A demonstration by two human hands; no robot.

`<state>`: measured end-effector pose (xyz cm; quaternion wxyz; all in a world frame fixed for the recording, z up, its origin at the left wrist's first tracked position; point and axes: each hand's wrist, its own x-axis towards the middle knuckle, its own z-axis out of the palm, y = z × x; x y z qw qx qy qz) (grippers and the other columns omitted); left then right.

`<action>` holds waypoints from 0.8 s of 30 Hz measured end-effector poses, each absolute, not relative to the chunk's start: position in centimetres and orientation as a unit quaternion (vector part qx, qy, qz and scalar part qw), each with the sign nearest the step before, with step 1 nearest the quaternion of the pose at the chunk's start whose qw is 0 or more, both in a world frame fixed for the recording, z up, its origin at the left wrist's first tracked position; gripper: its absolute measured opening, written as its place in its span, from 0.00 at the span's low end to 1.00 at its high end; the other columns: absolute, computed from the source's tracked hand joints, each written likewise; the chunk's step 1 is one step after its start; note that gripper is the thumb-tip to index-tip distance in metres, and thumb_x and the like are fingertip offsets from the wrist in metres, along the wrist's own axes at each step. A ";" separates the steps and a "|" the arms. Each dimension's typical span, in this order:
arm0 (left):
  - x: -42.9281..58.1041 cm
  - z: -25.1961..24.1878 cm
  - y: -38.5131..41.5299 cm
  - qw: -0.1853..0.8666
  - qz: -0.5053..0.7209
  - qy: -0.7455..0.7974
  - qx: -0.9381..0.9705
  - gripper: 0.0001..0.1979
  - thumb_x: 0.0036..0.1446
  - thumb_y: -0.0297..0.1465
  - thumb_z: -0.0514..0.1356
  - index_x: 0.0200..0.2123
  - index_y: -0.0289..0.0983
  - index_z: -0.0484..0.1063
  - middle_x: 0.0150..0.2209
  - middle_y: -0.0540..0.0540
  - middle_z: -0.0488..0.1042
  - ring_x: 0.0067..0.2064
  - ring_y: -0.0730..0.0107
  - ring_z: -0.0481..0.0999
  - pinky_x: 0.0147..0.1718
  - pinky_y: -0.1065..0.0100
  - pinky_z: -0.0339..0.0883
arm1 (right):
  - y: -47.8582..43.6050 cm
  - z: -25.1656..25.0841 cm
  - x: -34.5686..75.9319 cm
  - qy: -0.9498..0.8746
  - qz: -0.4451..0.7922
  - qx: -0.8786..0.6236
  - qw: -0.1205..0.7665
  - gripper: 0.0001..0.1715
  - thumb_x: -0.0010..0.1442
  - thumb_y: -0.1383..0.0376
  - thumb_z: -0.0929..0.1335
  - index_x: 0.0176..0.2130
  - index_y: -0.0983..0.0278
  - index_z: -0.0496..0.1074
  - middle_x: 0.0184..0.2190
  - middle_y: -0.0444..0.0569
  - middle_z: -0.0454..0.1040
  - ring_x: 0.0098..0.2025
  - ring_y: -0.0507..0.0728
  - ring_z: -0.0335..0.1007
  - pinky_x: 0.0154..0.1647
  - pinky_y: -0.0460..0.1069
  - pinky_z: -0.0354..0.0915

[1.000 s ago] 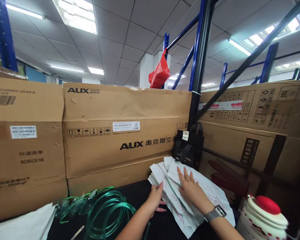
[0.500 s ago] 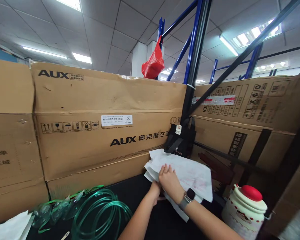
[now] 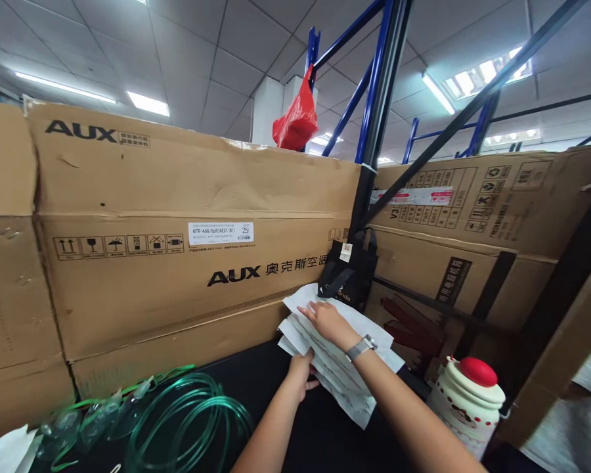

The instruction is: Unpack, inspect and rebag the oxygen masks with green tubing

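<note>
The loose papers [image 3: 342, 384] lie fanned on the black table [image 3: 261, 368], straight ahead of the person; take them as the middle of the clock. From where I stand, the step in hand looks like sorting or squaring them. The left hand [image 3: 300, 376] sits at eight o'clock, thumb and fingers at the papers' edge; I cannot tell whether it grips them. The right hand [image 3: 331, 324], at eleven, has its fingers stretched out over the top sheet. The next move, I'd judge, calls for a firm hold on that edge, since loose sheets could slide.

Counting: one pile, its overlapping sheets too many to number; two hands, one watch [image 3: 361, 348]. One black bag [image 3: 349, 269] stands just behind at twelve, and one red bag [image 3: 295, 118] hangs well above it. One red-topped jar [image 3: 465, 407] is near four. Towards nine are one coil of green tube [image 3: 187, 420] and at least three clear plastic pieces [image 3: 96, 417]. At least three cardboard boxes [image 3: 142, 302] run from nine round to two.
</note>
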<state>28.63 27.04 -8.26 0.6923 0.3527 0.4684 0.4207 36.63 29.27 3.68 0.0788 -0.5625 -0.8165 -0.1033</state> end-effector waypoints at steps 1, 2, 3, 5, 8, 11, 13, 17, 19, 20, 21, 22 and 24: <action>28.6 -8.3 27.0 0.693 0.421 0.468 0.352 0.16 0.56 0.35 0.53 0.46 0.35 0.64 0.45 0.43 0.67 0.42 0.65 0.70 0.39 0.58 0.66 | 29.5 4.0 37.4 -0.822 -0.109 -0.553 0.084 0.30 0.62 0.53 0.51 0.54 0.68 0.59 0.50 0.65 0.63 0.53 0.67 0.56 0.48 0.62 0.54; 28.5 -8.3 27.0 0.693 0.420 0.469 0.352 0.15 0.56 0.35 0.53 0.46 0.35 0.64 0.45 0.43 0.68 0.42 0.65 0.70 0.39 0.58 0.66 | 29.8 4.3 38.2 -0.829 -0.116 -0.541 0.086 0.31 0.61 0.52 0.53 0.55 0.67 0.58 0.52 0.64 0.61 0.54 0.67 0.54 0.50 0.61 0.52; 28.5 -8.4 27.0 0.693 0.420 0.469 0.352 0.15 0.56 0.35 0.53 0.46 0.35 0.64 0.45 0.43 0.68 0.42 0.65 0.70 0.39 0.58 0.66 | 30.1 4.4 39.1 -0.840 -0.120 -0.522 0.085 0.30 0.60 0.51 0.55 0.56 0.63 0.57 0.55 0.59 0.59 0.55 0.65 0.52 0.53 0.59 0.51; 28.5 -8.4 27.0 0.693 0.418 0.470 0.353 0.15 0.56 0.35 0.53 0.46 0.35 0.64 0.45 0.43 0.68 0.42 0.65 0.70 0.38 0.58 0.67 | 30.6 4.3 40.6 -0.864 -0.117 -0.485 0.071 0.26 0.59 0.52 0.57 0.56 0.56 0.57 0.57 0.49 0.56 0.56 0.60 0.51 0.55 0.54 0.49; 28.6 -8.4 27.1 0.691 0.415 0.475 0.354 0.15 0.56 0.35 0.53 0.46 0.35 0.64 0.45 0.43 0.68 0.42 0.65 0.70 0.38 0.58 0.67 | 31.4 2.8 41.5 -0.874 -0.119 -0.467 0.058 0.24 0.61 0.54 0.55 0.56 0.54 0.57 0.58 0.47 0.55 0.57 0.58 0.50 0.56 0.53 0.47; 28.6 -8.6 27.2 0.686 0.416 0.477 0.359 0.15 0.56 0.34 0.53 0.46 0.35 0.63 0.45 0.43 0.68 0.41 0.65 0.70 0.38 0.58 0.67 | 32.0 0.4 40.6 -0.866 -0.131 -0.479 0.061 0.25 0.61 0.53 0.53 0.55 0.55 0.59 0.59 0.48 0.54 0.58 0.61 0.47 0.56 0.57 0.45; 28.5 -8.7 27.1 0.683 0.415 0.479 0.365 0.15 0.56 0.34 0.53 0.46 0.35 0.63 0.45 0.43 0.68 0.41 0.65 0.70 0.38 0.58 0.67 | 32.3 -1.1 39.7 -0.857 -0.138 -0.492 0.062 0.25 0.61 0.52 0.53 0.53 0.55 0.61 0.58 0.49 0.55 0.58 0.63 0.47 0.55 0.59 0.45; 28.3 -8.4 26.1 0.672 0.405 0.488 0.382 0.15 0.56 0.34 0.54 0.46 0.35 0.64 0.45 0.43 0.68 0.41 0.65 0.71 0.38 0.58 0.67 | 32.4 -2.8 39.0 -0.846 -0.147 -0.508 0.065 0.25 0.60 0.50 0.54 0.52 0.54 0.62 0.58 0.49 0.56 0.58 0.64 0.46 0.54 0.61 0.44; 27.9 -7.8 25.2 0.665 0.396 0.497 0.391 0.15 0.56 0.34 0.54 0.46 0.35 0.64 0.45 0.43 0.68 0.41 0.65 0.71 0.38 0.58 0.67 | 32.2 -3.1 39.1 -0.844 -0.152 -0.509 0.069 0.25 0.60 0.51 0.54 0.53 0.53 0.61 0.58 0.48 0.56 0.59 0.64 0.44 0.55 0.61 0.43; 27.7 -7.4 24.7 0.660 0.394 0.504 0.395 0.15 0.56 0.34 0.54 0.46 0.35 0.64 0.45 0.43 0.68 0.41 0.65 0.71 0.38 0.58 0.67 | 32.1 -3.1 39.1 -0.844 -0.154 -0.509 0.071 0.25 0.60 0.51 0.54 0.53 0.53 0.61 0.58 0.48 0.55 0.59 0.64 0.44 0.55 0.61 0.42; 27.4 -6.9 24.1 0.652 0.393 0.511 0.399 0.15 0.56 0.34 0.54 0.46 0.34 0.64 0.44 0.43 0.68 0.41 0.66 0.71 0.38 0.58 0.67 | 32.0 -3.1 39.2 -0.844 -0.155 -0.509 0.072 0.25 0.60 0.51 0.54 0.53 0.53 0.61 0.58 0.47 0.55 0.59 0.64 0.44 0.55 0.61 0.42; 27.0 -6.3 23.5 0.641 0.396 0.518 0.405 0.15 0.56 0.34 0.54 0.46 0.34 0.64 0.44 0.43 0.68 0.41 0.66 0.71 0.38 0.59 0.67 | 31.9 -3.0 39.3 -0.844 -0.155 -0.509 0.073 0.25 0.60 0.51 0.53 0.53 0.53 0.61 0.58 0.47 0.56 0.59 0.64 0.44 0.55 0.61 0.42; 26.1 -5.2 22.4 0.616 0.411 0.526 0.418 0.14 0.56 0.34 0.54 0.45 0.35 0.64 0.44 0.44 0.68 0.41 0.66 0.71 0.38 0.59 0.67 | 31.8 -2.6 39.3 -0.843 -0.154 -0.509 0.074 0.25 0.60 0.51 0.53 0.53 0.53 0.61 0.58 0.47 0.56 0.59 0.64 0.44 0.55 0.61 0.41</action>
